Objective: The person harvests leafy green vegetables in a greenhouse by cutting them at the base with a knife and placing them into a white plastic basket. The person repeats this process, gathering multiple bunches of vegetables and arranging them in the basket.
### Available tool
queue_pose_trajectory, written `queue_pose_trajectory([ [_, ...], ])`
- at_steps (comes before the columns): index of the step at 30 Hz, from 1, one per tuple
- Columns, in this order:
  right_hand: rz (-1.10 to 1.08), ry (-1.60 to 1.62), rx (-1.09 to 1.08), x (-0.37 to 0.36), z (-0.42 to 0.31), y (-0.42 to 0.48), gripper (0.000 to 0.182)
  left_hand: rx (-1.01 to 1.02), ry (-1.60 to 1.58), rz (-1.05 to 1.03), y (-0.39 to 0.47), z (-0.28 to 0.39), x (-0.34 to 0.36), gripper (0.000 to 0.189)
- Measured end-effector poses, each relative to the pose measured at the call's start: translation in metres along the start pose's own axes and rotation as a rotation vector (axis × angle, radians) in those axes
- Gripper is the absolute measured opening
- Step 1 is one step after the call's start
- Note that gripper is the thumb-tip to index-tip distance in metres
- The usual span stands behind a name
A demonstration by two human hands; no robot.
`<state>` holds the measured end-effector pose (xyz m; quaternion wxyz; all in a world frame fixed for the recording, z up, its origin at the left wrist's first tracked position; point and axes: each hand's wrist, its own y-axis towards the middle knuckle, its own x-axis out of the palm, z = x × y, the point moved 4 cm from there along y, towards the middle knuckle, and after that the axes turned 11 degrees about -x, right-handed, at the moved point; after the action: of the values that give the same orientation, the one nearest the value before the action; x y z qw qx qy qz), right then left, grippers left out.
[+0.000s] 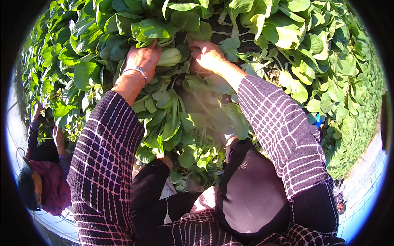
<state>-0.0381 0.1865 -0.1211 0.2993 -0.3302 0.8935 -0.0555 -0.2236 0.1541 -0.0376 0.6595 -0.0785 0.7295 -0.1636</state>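
Note:
My left hand [143, 58], with a silver bangle [137, 71] at the wrist, is closed around a head of bok choy [170, 57]. The pale, thick base of that plant points towards the right, while its dark leaves lie around the hand and hide the fingertips. Just right of the base is my right hand [208, 55], its fingers curled in among leaves. Whether anything lies within those fingers I cannot tell. Loose bok choy leaves [169, 113] are spread below both hands, between them and my knees.
Dense bok choy plants [277, 27] grow ahead and on both sides. A co-worker [50, 184] in a dark cap crouches at the left, hands among the plants. Something blue [320, 119] shows beyond my right sleeve. My bent knee [252, 184] is close below.

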Motion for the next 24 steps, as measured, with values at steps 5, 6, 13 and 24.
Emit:
queue_pose_trajectory([
  [5,0.32,0.56,-0.096,-0.031,0.017,-0.062,0.039,-0.126,-0.2,-0.173,-0.022,0.001,-0.057,0.051],
  [6,0.319,0.474,-0.026,-0.046,0.012,-0.079,0.042,-0.141,-0.386,-0.112,-0.033,-0.002,-0.069,0.053],
  [13,0.41,0.89,0.05,-0.114,-0.089,-0.138,0.027,-0.4,-1.903,-0.52,-0.142,-0.009,-0.139,0.049],
  [24,-0.021,0.773,-0.503,-0.157,-0.31,-0.236,0.052,-0.157,-2.437,-0.287,-0.265,0.093,-0.192,0.047],
])
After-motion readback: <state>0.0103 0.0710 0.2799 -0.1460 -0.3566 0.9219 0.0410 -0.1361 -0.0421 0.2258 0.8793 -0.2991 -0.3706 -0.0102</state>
